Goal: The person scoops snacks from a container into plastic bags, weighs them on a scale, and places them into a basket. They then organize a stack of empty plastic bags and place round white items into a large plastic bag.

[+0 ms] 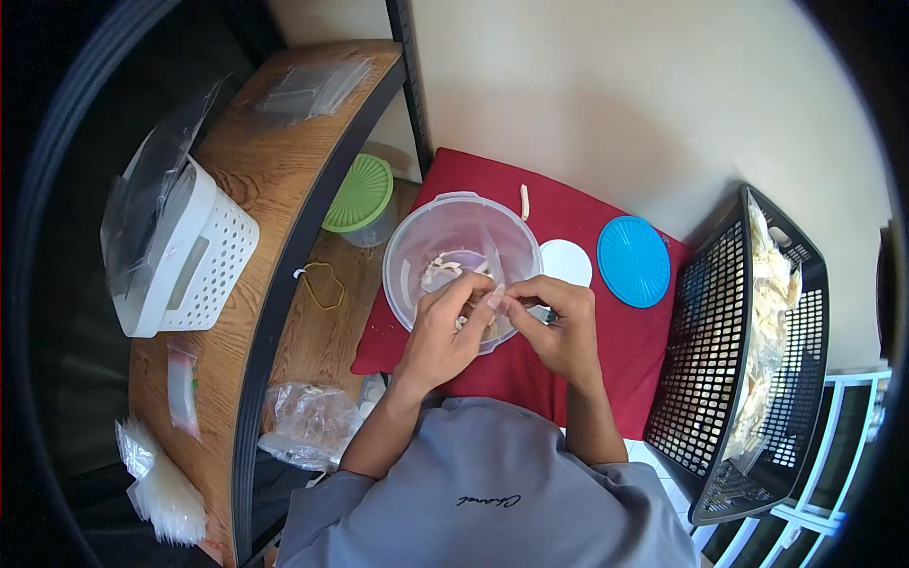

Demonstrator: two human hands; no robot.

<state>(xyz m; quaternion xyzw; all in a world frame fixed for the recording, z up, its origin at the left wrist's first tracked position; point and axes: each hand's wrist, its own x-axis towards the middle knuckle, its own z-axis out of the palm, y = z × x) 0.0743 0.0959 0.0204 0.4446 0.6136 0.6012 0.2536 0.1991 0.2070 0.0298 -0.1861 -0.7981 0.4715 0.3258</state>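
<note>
Your red-covered bench (620, 355) carries a round translucent tub (401, 275). Your left hand (447, 324) and right hand (561, 317) meet over it, the fingers of both pinched on a small plastic bag (493, 254). It looks clear, narrow and thin, rising above your fingertips, its lower part hard to make out. Pale strips (441, 264) lie inside the tub.

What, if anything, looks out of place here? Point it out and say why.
A single pale strip lies alone on the red cloth, beyond the translucent tub. It looks stray because similar pale pieces are inside the tub, though it may have been set there deliberately.
</note>
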